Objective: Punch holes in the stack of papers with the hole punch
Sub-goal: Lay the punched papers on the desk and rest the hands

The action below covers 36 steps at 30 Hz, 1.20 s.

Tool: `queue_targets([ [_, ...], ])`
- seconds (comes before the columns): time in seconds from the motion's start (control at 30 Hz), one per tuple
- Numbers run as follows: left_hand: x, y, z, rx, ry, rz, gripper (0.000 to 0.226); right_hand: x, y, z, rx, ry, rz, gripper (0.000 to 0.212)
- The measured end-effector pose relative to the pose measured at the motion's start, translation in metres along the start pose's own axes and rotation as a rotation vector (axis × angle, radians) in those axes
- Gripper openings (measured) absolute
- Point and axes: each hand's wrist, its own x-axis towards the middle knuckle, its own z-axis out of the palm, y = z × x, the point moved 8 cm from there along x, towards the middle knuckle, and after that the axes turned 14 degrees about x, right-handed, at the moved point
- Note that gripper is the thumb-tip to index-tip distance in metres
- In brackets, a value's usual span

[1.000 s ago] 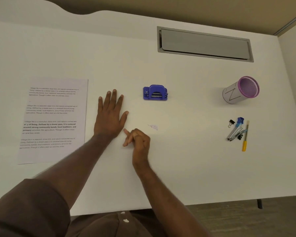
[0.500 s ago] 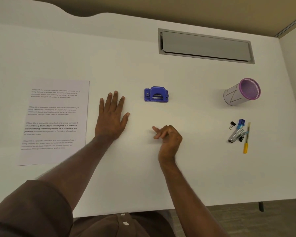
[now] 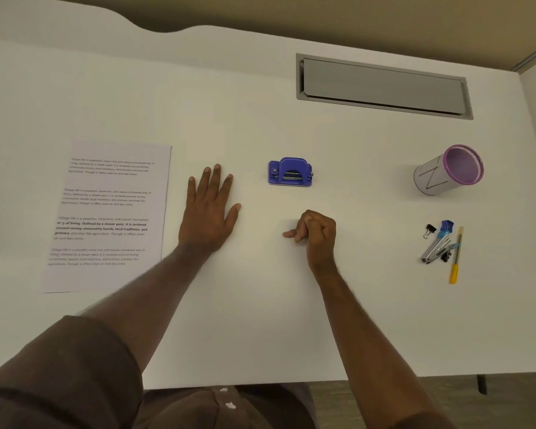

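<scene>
White table (image 3: 260, 305) seen from above, with a grey recessed hatch (image 3: 384, 86) at the far edge. Far left: stack of papers (image 3: 106, 218), printed side up, long axis running away from the person, unpunched as far as can be seen. Just right of it, left hand (image 3: 209, 212) lies flat and open on the table, its grip holding nothing. Hole punch (image 3: 290, 172) stands beyond and between the hands, apart from both. Right hand (image 3: 316, 233) rests loosely curled; whether it pinches anything cannot be told. Far right: pen cup (image 3: 446, 171), stapler (image 3: 438, 246), binder clip (image 3: 429, 231), yellow pen (image 3: 455, 258). The left hand is nearer the papers; the right lies slightly nearer the punch.
</scene>
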Motion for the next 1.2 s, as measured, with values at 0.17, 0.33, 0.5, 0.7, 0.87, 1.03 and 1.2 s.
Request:
queue_targets([
  [0.17,0.001,0.0,0.001,-0.007,-0.011,0.001,0.064,-0.002,-0.009,-0.031,0.013,0.112,-0.036,0.034],
  [0.33,0.0,0.0,0.001,-0.003,-0.012,0.001,0.064,-0.017,-0.029,-0.011,-0.717,-0.123,-0.264,0.017],
  [0.5,0.0,0.0,0.001,-0.007,-0.026,-0.005,0.065,-0.024,-0.009,0.03,-1.157,-0.428,-0.259,0.03],
  [0.7,-0.001,-0.001,0.0,-0.018,-0.011,-0.005,0.065,-0.03,-0.008,0.044,-1.322,-0.49,-0.255,0.013],
  [0.87,-0.001,-0.001,0.001,-0.01,0.002,-0.001,0.065,-0.035,-0.013,0.05,-1.32,-0.483,-0.202,0.026],
  [1.03,-0.001,-0.001,0.003,-0.018,-0.005,0.003,0.065,-0.035,-0.011,0.054,-1.378,-0.464,-0.186,0.04],
  [1.2,-0.001,-0.001,0.002,-0.01,-0.018,0.0,0.066,-0.03,-0.009,0.061,-1.412,-0.418,-0.176,0.055],
])
